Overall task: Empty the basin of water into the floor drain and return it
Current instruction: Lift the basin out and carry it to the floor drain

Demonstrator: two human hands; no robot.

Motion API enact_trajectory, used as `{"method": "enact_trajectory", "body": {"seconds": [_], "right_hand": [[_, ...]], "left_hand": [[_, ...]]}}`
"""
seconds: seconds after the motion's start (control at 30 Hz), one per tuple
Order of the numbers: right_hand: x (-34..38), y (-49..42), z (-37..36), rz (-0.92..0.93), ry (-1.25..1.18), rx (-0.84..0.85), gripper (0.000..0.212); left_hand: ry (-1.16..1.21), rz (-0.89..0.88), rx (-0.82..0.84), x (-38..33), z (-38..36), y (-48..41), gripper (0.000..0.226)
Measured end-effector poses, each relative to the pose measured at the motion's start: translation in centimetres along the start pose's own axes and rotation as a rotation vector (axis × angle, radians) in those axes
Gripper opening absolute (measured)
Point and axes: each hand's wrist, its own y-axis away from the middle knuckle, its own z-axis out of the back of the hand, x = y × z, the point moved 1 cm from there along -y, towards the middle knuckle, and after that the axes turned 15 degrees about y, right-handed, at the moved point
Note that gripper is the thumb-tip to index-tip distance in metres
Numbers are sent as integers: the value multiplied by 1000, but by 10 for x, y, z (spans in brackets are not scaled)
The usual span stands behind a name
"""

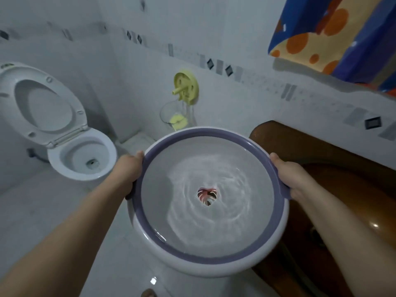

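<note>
**Head view: water-filled basin carried level over a bathroom floor**

Nearest the lens, my two forearms reach forward to the basin [206, 202], a round white bowl with a purple rim band, held clear of the floor between my hands. My left hand [130, 174] clasps the left rim, thumb over the edge; my right hand [289, 179] clasps the right rim at a small purple lug. Both sit about equally far out, so the load is shared and the line between them runs left to right. Rippling water [212, 202] covers the bottom, with a leaf print [207, 196] at its centre. The far lip is free, so I judge a forward tilt the natural pour. No floor drain is visible; a blurred dark spot [147, 293] at the bottom edge cannot be identified. A dark wooden unit [321, 151] crowds the right side; bare white floor tiles [42, 211] lie open on the left. Beyond stand a toilet [81, 155], lid raised, and a yellow wall fitting [186, 87].
</note>
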Motion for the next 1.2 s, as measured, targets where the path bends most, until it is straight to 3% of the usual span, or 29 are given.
{"method": "enact_trajectory", "body": {"seconds": [0.17,0.53,1.2], "right_hand": [[25,0,-61,-54,9,27,57],[74,-27,-181,-62,4,37,51],[40,-198,-341,39,238,55,51]], "left_hand": [[-8,-38,-13,22,37,-49,39],[109,54,-48,84,84,-144,43],[280,185,-176,243,-15,-277,42]]}}
